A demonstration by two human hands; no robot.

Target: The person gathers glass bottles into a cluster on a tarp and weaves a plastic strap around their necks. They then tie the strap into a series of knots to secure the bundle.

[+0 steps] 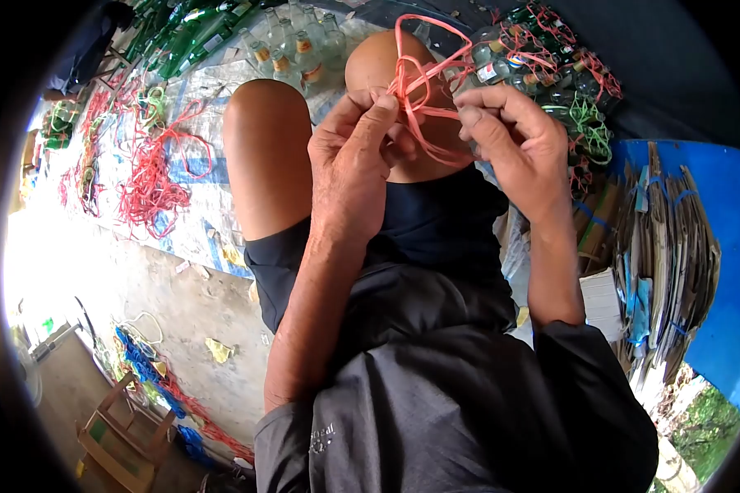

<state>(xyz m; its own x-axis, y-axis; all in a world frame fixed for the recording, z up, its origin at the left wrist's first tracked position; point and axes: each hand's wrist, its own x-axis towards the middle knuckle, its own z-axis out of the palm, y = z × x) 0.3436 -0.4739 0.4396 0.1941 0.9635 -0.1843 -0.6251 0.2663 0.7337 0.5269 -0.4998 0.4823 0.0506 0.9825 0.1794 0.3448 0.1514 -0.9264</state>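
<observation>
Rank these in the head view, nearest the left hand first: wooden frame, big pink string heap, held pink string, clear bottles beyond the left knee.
1. Held pink string: pinched in the left hand.
2. Clear bottles: farther ahead.
3. Big pink string heap: out left.
4. Wooden frame: lower left.

glossy plastic twine [420,84], matt cloth shirt [444,403]

Site type: apparent bottle-and-cardboard salvage workshop
Glass stock: green bottles [201,43] and clear bottles [304,56], grouped
Paper stock: flattened cardboard [670,267], stacked
Cordage: heap of pink strands [152,187]
Ground: bare concrete floor [185,308]
</observation>
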